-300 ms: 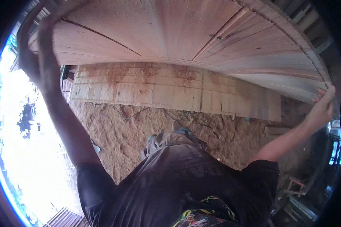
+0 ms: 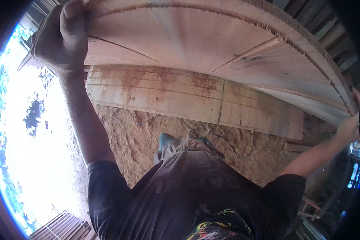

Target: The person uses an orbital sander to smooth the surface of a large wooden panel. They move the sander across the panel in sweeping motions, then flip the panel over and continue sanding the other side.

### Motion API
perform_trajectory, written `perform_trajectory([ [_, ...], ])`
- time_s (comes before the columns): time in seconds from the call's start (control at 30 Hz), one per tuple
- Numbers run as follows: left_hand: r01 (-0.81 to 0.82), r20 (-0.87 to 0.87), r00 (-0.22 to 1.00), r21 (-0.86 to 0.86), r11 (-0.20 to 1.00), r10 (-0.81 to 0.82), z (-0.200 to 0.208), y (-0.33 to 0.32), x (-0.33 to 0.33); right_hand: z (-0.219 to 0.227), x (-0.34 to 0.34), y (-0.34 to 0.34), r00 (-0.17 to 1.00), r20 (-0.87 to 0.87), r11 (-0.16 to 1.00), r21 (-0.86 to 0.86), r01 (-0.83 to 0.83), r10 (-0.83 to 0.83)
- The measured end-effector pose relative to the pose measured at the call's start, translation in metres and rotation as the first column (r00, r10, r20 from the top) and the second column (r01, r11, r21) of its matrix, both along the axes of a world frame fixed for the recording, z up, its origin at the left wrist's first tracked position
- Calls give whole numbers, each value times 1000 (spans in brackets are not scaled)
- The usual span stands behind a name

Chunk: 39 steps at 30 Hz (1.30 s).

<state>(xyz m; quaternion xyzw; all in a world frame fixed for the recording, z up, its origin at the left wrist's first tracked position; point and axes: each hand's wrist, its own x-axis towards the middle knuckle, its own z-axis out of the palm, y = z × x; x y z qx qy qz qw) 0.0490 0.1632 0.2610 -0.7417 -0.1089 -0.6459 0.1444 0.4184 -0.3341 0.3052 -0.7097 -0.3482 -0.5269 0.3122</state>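
Observation:
A broad pale wooden panel [image 2: 180, 36] is raised and tilted before me, with grooves cut across its face and a rough, fuzzy groove following its upper edge. My left hand [image 2: 64, 42] is closed on its left end, the thumb over the edge and the other fingers partly hidden. At the far right, my right hand [image 2: 350, 126] grips the opposite end; some fingers curl over the edge, and the dark picture rim cuts off part of the hand. Beneath the panel lies a long boarded wooden surface [image 2: 180, 94] with reddish-brown dust stains.
Sawdust-like loose material covers the ground [image 2: 128, 140], where a thin dark cable [image 2: 150, 119] runs. Slatted wood [image 2: 62, 226] sits at the lower left. Timber pieces [image 2: 328, 34] are piled at the upper right. Bright daylight washes out the left side.
The panel's upper edge has come further into view, its face tilting. My left hand, blurred and higher before, now shows clearly on the left end. My right hand has shifted right and down.

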Motion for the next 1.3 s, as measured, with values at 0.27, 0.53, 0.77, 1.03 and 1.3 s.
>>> perform_trajectory([
  [0.27,243,52,966,147,959,-253,-20,-40,-23,-42,4,-59,965,261,999,-28,-30,36],
  [0.53,184,121,970,204,961,-211,-13,-75,-47,-37,-26,-54,954,268,991,-60,-120,132],
  [0.77,117,124,986,-67,991,-108,4,-64,-36,-12,26,-77,993,-12,984,132,117,-117],
  [1.03,52,27,999,-542,839,-45,46,-30,60,23,187,-31,985,-87,988,42,151,-147],
  [1.3,-84,-146,989,-596,799,-4,80,37,131,42,296,88,999,-11,995,-89,-38,37],
])
